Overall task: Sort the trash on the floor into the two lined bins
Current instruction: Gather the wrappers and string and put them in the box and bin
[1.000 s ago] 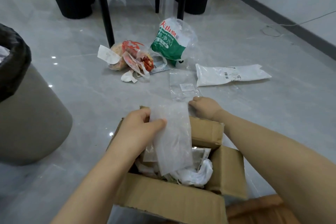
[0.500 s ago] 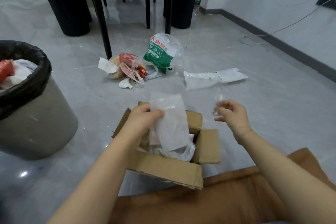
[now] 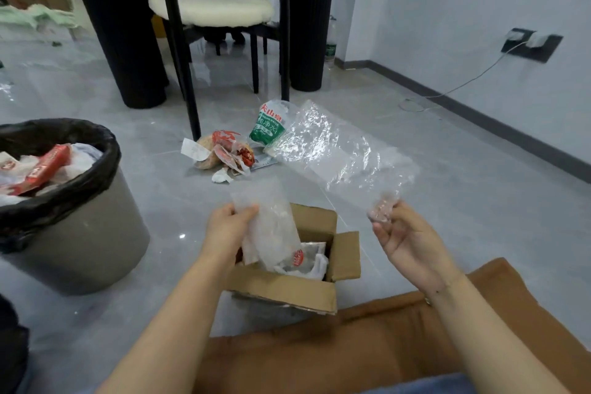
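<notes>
While the sorting stood mid-step, items ran as follows, largest first. Floor: grey glossy tile floor (image 3: 447, 201), carrying all loose trash. Bin: round grey bin with black liner (image 3: 80, 233), at left, already holding red-and-white wrappers; the second bin was not clearly in view. Box: open brown cardboard box (image 3: 319, 281), on the floor between the forearms, containing white plastic packaging. Sheet: clear crinkled plastic sheet (image 3: 335, 147), lifted off the floor, glossy and limp, pinched at one corner by the right hand (image 3: 406, 233), whose fingers (image 3: 382, 213) were curled on it. Sleeve: frosted white plastic sleeve (image 3: 271, 227), held upright over the box by the left hand (image 3: 228, 227), thumb and fingers closed round its edge. Remaining pile: green-and-white plastic water-pack bag (image 3: 268, 125) and red-printed snack wrappers (image 3: 227, 150), near the chair leg, untouched. Judgement: both films were in hand for binning; the next move likely called for carrying them left to the lined bin and releasing above its rim.
</notes>
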Demonstrator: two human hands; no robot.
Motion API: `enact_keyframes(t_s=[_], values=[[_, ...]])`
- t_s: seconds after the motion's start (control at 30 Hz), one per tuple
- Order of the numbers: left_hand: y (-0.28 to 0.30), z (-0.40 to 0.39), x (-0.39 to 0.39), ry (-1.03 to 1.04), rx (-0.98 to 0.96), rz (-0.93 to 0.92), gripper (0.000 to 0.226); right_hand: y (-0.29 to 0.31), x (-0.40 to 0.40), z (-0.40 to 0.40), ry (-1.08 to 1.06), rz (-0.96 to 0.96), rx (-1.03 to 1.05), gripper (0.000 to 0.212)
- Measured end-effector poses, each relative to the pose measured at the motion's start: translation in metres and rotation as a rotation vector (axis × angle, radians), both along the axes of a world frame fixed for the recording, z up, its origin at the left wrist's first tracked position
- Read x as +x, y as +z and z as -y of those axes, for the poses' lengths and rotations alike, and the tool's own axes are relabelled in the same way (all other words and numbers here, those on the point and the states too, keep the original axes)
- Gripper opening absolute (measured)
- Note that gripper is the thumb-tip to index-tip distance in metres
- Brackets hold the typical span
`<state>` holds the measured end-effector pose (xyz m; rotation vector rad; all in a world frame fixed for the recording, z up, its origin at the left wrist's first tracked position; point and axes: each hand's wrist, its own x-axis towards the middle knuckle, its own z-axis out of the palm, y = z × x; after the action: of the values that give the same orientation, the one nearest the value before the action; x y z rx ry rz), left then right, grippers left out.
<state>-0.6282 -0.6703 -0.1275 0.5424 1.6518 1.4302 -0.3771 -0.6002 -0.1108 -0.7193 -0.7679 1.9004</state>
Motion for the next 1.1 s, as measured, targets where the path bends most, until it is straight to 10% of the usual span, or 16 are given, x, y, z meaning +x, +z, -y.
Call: enact_keyframes(t_s=[0.37,0.57,0.7,0.93,1.1], values=[[0.006,0.014,-0.013,-0.137,0.039,0.323,0.033,-0.027,-0.014,-0.009,0.252,0.406,0.111,0.025],[0.000,0.000,-0.016,-0.174,0.005,0.201,0.043,-0.027,-0.008,-0.024,0.248,0.550,0.216,0.020],[-0.008,0.001,-0.012,-0.291,-0.074,0.116,0.089,-0.027,-0.006,-0.029,0.209,0.693,0.240,0.019],[-0.007,0.001,0.022,-0.355,-0.019,-0.036,0.028,-0.024,-0.016,-0.014,0.039,0.904,0.520,0.031],[-0.011,0.001,0.034,-0.237,0.022,-0.022,0.024,-0.024,-0.026,0.012,0.102,0.909,0.902,0.035]])
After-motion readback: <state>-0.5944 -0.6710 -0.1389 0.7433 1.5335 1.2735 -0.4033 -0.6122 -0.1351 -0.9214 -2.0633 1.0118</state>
